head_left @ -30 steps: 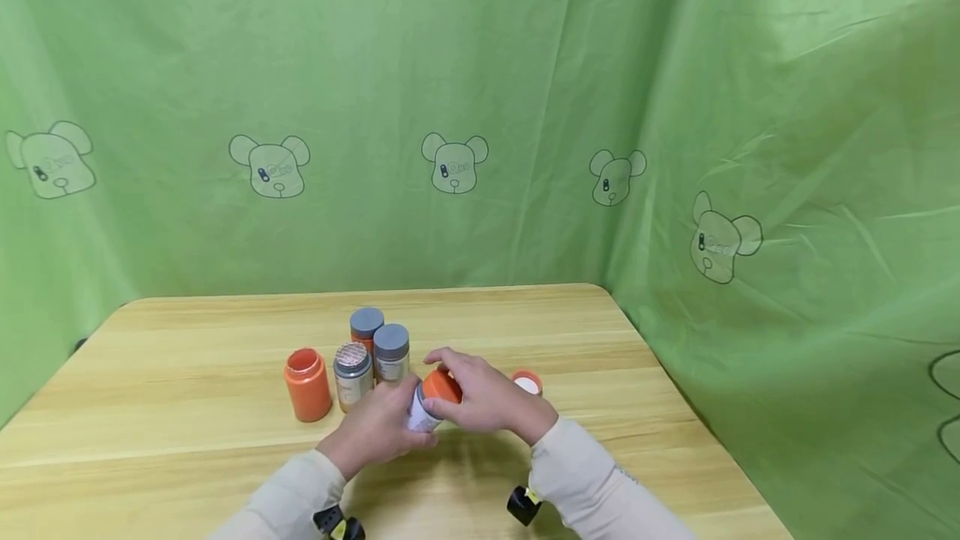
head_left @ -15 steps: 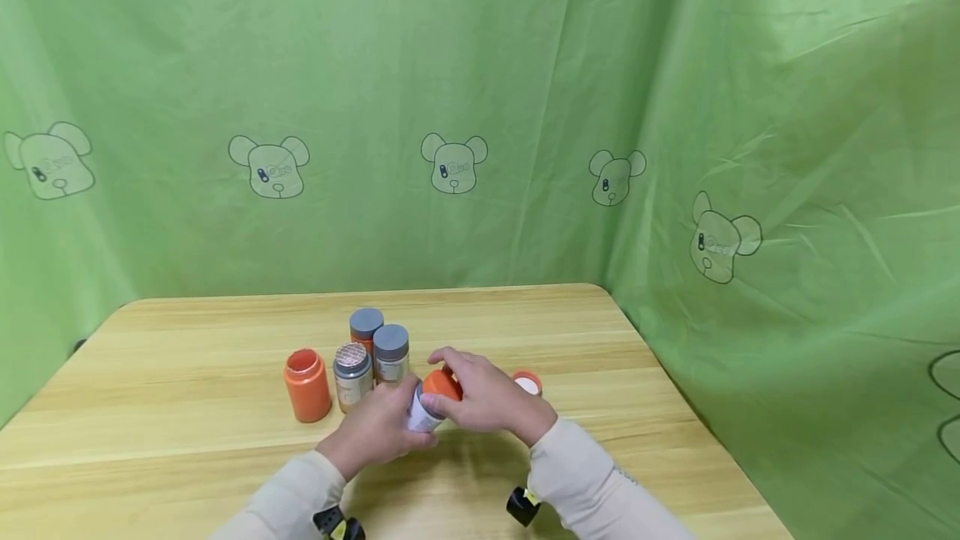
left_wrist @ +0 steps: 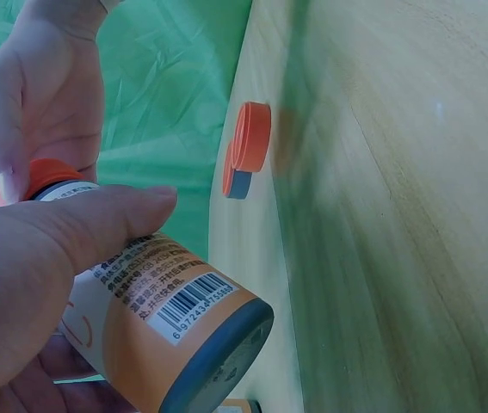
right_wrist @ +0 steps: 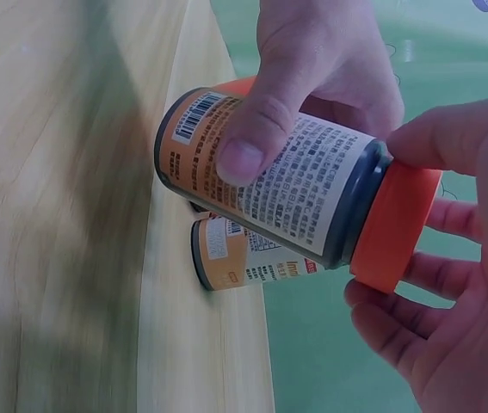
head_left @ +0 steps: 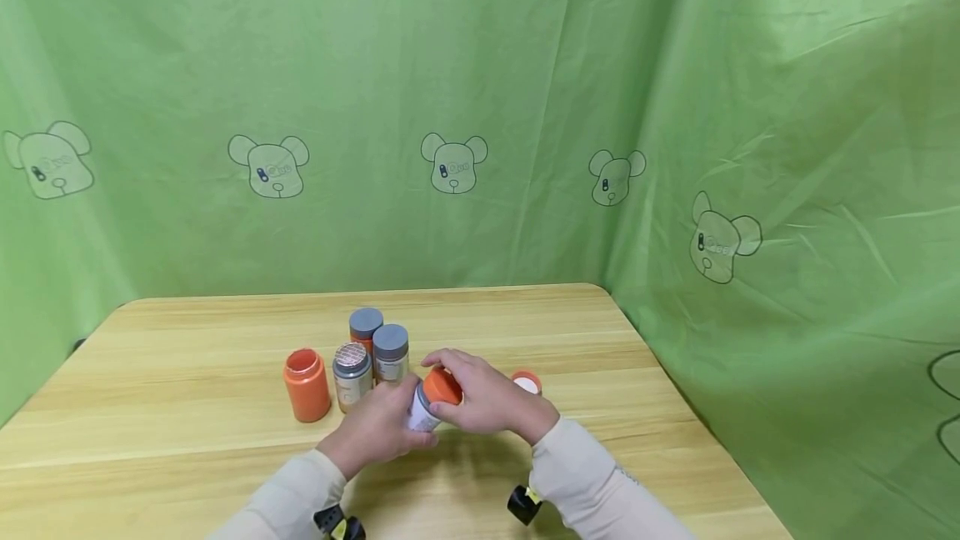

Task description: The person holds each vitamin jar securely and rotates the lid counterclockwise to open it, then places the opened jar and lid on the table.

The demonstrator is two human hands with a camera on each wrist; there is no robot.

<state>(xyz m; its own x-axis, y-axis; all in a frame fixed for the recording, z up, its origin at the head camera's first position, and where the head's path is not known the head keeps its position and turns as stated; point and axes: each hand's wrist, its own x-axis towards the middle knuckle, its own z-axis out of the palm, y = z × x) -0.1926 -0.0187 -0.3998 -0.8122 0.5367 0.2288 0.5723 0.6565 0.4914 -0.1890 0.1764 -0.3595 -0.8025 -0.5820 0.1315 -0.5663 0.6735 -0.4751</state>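
Observation:
My left hand [head_left: 377, 429] grips a tilted supplement bottle [right_wrist: 308, 176] round its labelled body, the thumb lying across the label. The bottle has a dark neck and base, and a white and orange label with a barcode. An orange lid [right_wrist: 397, 225] sits on its mouth. Fingers and thumb of my right hand [head_left: 483, 397] pinch that lid from the sides. In the left wrist view, the bottle's base points toward the table, and the left hand covers much of the body.
Left of the hands stand an open orange bottle [head_left: 307, 394], a bottle with a foil-sealed mouth [head_left: 352, 377], and two grey-lidded bottles, one orange [head_left: 366, 325] and one pale-labelled [head_left: 392, 346]. Behind the right hand, an orange lid [head_left: 527, 382] lies white side up. A green curtain [head_left: 450, 240] surrounds the table.
The right hand's fingers shift slightly back and forth around the orange lid. The left hand and its bottle hold nearly the same position.

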